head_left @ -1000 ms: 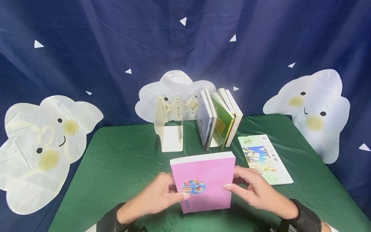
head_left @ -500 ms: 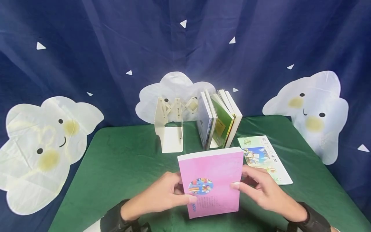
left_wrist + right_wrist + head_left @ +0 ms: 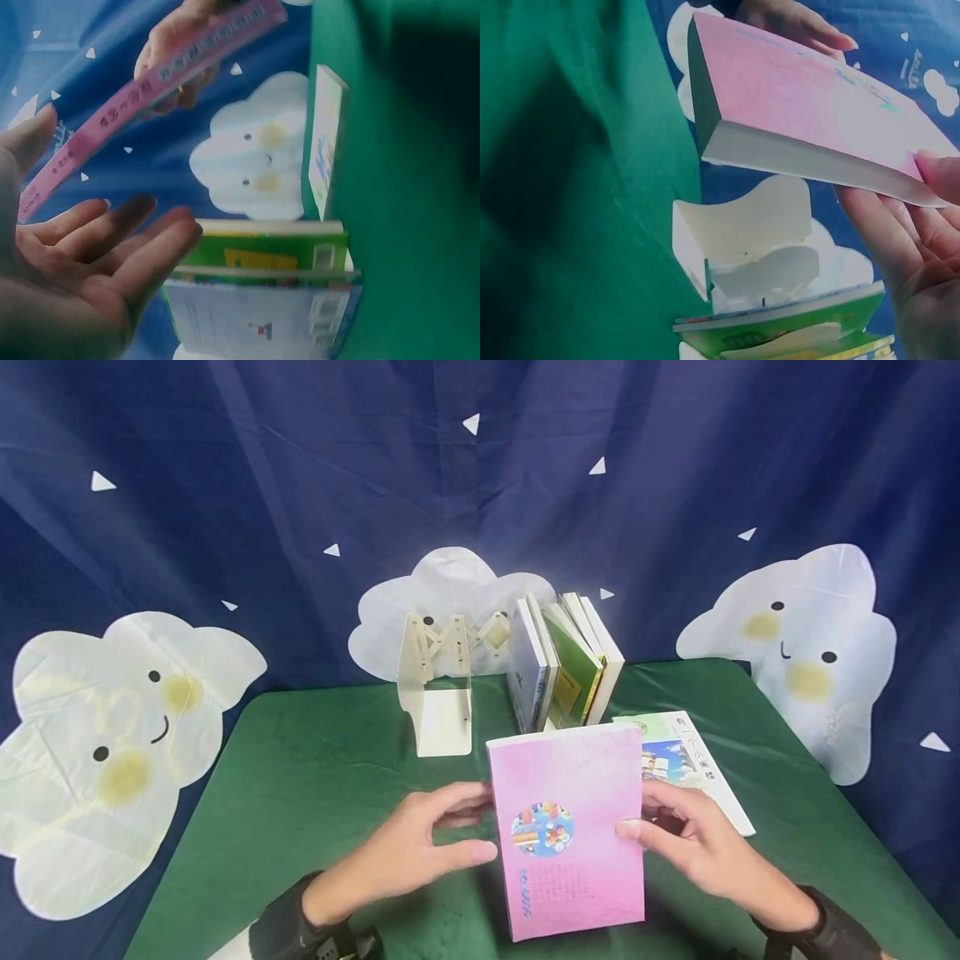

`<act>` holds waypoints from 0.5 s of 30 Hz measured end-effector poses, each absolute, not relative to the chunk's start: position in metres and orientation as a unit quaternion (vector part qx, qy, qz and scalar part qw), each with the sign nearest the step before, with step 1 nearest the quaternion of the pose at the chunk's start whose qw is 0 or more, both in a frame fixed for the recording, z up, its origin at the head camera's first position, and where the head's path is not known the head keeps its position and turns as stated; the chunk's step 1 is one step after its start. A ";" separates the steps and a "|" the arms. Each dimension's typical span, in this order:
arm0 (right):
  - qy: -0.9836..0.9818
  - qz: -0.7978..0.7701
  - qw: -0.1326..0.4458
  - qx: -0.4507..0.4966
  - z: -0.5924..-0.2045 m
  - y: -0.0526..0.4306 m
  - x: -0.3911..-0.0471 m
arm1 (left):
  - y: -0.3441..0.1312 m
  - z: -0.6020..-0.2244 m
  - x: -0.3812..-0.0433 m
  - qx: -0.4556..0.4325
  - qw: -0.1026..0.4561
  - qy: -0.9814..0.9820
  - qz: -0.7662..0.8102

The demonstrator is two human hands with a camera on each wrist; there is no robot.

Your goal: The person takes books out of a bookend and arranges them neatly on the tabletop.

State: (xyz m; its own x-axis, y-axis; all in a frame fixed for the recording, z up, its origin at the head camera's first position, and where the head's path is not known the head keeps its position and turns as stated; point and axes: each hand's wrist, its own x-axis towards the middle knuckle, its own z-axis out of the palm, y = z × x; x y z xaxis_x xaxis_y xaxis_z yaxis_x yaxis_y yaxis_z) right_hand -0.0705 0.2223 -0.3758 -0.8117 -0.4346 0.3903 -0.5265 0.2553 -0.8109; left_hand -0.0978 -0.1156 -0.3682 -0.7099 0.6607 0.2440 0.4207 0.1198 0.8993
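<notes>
A pink book (image 3: pixel 577 827) stands upright in the air above the table, its back cover facing me. My right hand (image 3: pixel 697 843) pinches its right edge, thumb on the cover and fingers behind; the right wrist view shows this grip on the page side of the pink book (image 3: pixel 802 97). Beside the spine, my left hand (image 3: pixel 420 835) has its fingers spread. In the left wrist view, the left hand (image 3: pixel 90 262) is open and apart from the book's lettered spine (image 3: pixel 150 90). Whether its fingertips touch behind the book cannot be told from the head view.
A cream expandable bookend rack (image 3: pixel 444 718) stands at the back of the green-covered table (image 3: pixel 315 760). Several books (image 3: pixel 566 660) lean upright at its right side. A thin white-and-green book (image 3: pixel 693 760) lies flat at the right, partly behind the pink book.
The pink book has moved right and a little nearer with the right hand. The left hand has let go of its spine side, its thumb coming off the cover.
</notes>
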 end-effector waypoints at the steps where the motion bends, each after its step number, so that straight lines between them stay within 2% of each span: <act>1: -0.794 0.530 0.035 0.297 -0.376 0.224 -0.071 | -0.117 -0.369 -0.098 0.368 0.096 0.745 0.549; 6: -0.809 0.526 0.008 0.263 -0.381 0.234 -0.076 | -0.121 -0.370 -0.101 0.368 0.059 0.754 0.540; 15: -0.798 0.562 -0.042 0.213 -0.394 0.246 -0.084 | -0.125 -0.372 -0.105 0.350 0.050 0.765 0.538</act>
State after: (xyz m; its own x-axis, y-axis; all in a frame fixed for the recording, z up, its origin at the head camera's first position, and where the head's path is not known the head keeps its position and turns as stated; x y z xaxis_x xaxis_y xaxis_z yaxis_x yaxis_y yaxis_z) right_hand -0.0842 0.2464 -0.3936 -0.9060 -0.3865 0.1724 -0.2929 0.2786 -0.9146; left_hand -0.1052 -0.1252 -0.3720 -0.7501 0.5893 0.3002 0.4815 0.1755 0.8587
